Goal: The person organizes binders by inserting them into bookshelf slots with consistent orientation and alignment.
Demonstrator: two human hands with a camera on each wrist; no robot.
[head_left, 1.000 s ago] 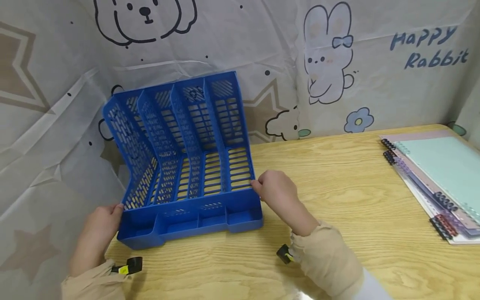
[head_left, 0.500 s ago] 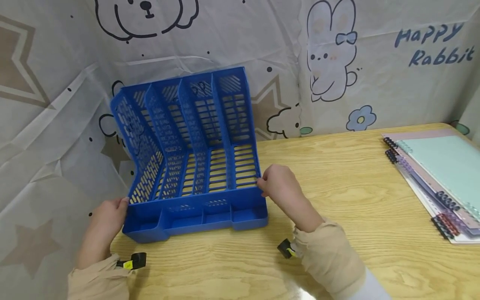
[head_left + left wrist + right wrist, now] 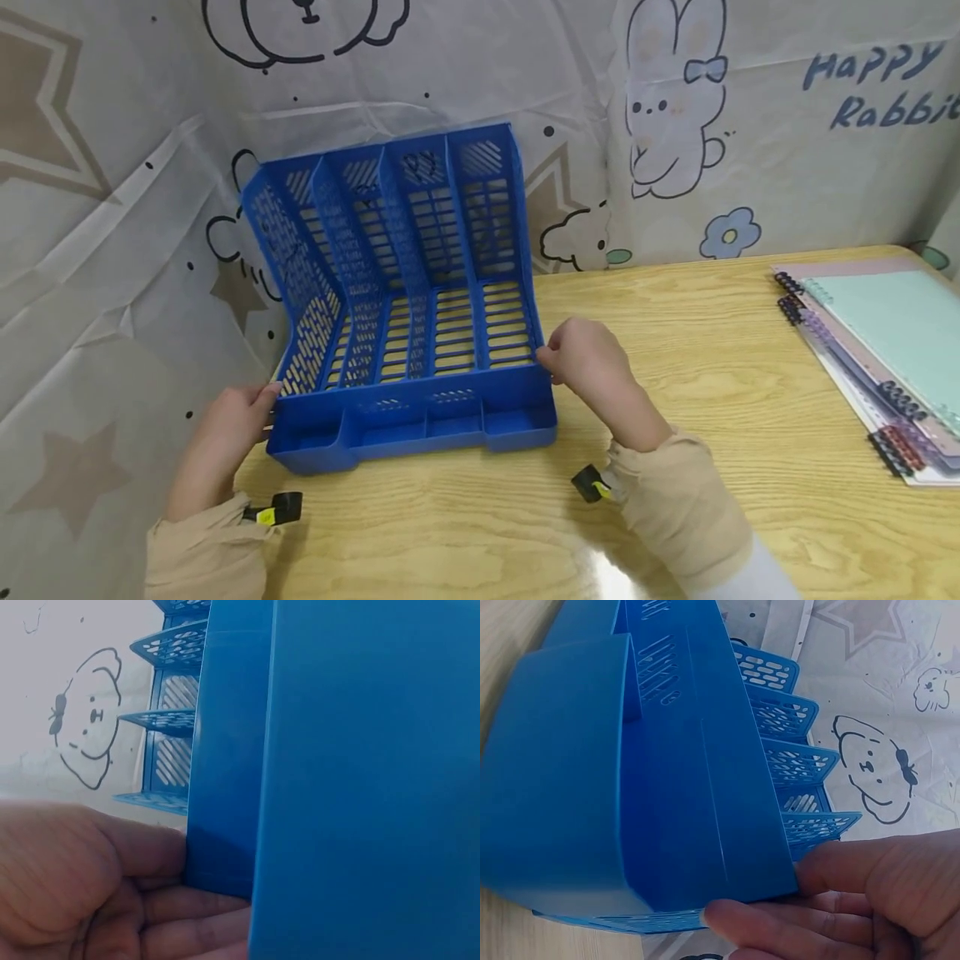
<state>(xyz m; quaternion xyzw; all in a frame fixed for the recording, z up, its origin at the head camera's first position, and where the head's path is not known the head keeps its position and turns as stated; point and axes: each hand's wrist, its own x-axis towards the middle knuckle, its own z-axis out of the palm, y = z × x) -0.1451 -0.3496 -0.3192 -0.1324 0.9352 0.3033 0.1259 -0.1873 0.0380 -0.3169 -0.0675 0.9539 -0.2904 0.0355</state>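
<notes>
A blue plastic desk file organizer point(image 3: 405, 400) stands on the wooden table, with perforated dividers forming upright slots at the back and a row of small compartments along its front. At its front left corner my left hand point(image 3: 228, 429) grips the edge, thumb on top. My right hand point(image 3: 596, 362) pinches the front right corner on the opposite side. In the left wrist view, the fingers of the left hand point(image 3: 67, 877) reach behind the blue end wall, their tips hidden. From the right wrist, the right hand point(image 3: 885, 892) shows its thumb and fingers at the organizer's corner.
A stack of spiral notebooks point(image 3: 877, 333), mint green on top, lies at the table's right side. Behind the table point(image 3: 465, 525) hangs a pale cloth point(image 3: 465, 75) with cartoon drawings, and it also covers the left side. The organizer's back stands close to this cloth.
The organizer has shifted to the right and a little farther back on the table, with both hands keeping hold of its front corners. The head view has also moved slightly.
</notes>
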